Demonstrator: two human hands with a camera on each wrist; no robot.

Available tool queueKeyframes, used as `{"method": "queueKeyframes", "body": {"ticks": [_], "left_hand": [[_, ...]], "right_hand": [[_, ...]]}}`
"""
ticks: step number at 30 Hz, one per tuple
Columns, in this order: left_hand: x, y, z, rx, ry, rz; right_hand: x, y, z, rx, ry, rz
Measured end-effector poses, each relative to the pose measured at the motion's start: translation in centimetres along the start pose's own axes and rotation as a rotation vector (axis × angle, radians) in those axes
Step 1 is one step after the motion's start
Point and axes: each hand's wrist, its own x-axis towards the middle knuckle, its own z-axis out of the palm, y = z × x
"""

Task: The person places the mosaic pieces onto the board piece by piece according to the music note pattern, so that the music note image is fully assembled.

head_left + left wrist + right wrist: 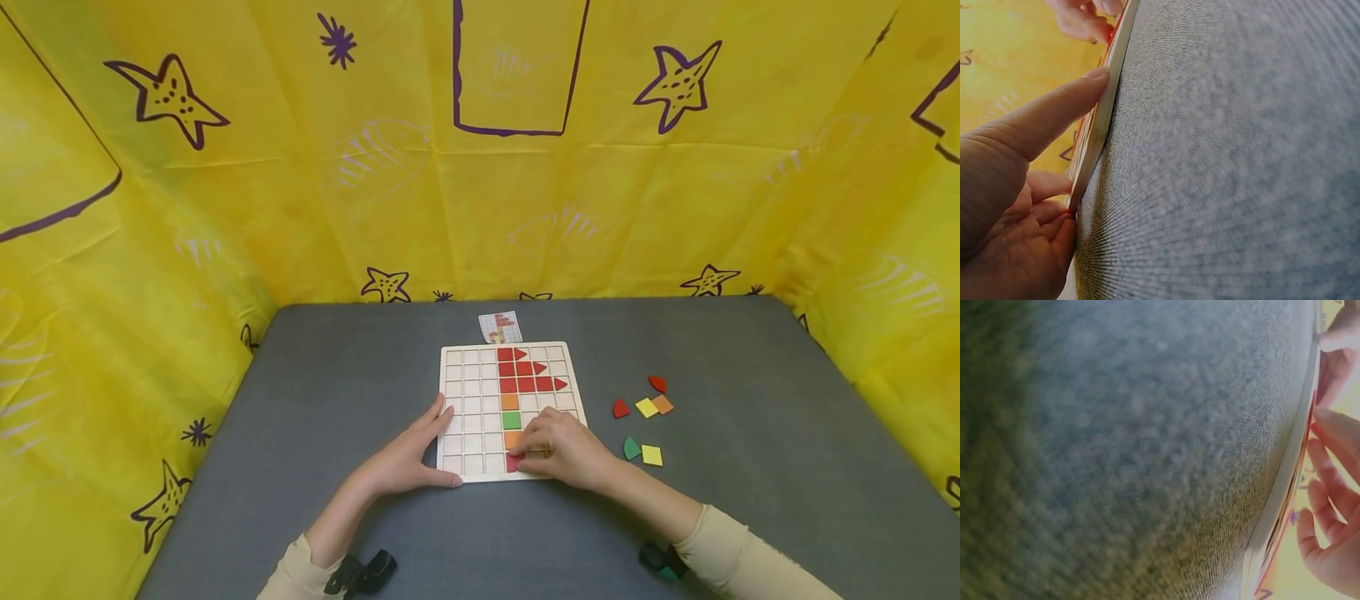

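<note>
A pale wooden grid board [472, 414] lies flat on the table, and a column of red, orange and green tiles runs down it. My left hand [408, 454] rests at its lower left corner, thumb along the near edge and fingers against the left side. Over the bottom of the column, my right hand [566, 448] pinches a red tile [513, 463] at the board's lowest row, partly covered by the fingers. Just above it sits an orange tile [512, 440], then a green tile [511, 421]. In the left wrist view, the left thumb [1063, 112] presses the board's edge.
Behind the board lies a small pattern card [500, 327]. Several loose pieces lie to the right, among them a yellow square [652, 456], a green rounded piece [632, 448] and a red rounded piece [621, 408]. A yellow curtain [480, 208] encloses the grey table [360, 367].
</note>
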Motion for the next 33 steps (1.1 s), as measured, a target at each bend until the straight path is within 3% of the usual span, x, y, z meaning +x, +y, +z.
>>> {"method": "queueKeyframes", "body": {"ticks": [4, 10, 14, 24, 33], "left_hand": [[0.0, 0.1, 0.0, -0.001, -0.001, -0.002], [0.0, 0.3, -0.1, -0.006, 0.003, 0.006], [-0.1, 0.3, -0.1, 0.001, 0.002, 0.005], [-0.1, 0.3, -0.1, -0.013, 0.000, -0.010], [-0.1, 0.3, -0.1, -0.011, 0.002, -0.013]], "right_hand": [[-0.1, 0.4, -0.3, 0.140, 0.024, 0.062], [-0.7, 1.3, -1.0, 0.343, 0.045, 0.292], [-1.5, 2.3, -1.7, 0.393, 0.047, 0.404], [-5.2, 5.7, -4.8, 0.332, 0.145, 0.513], [-8.6, 8.5, -7.6, 0.014, 0.216, 0.612]]}}
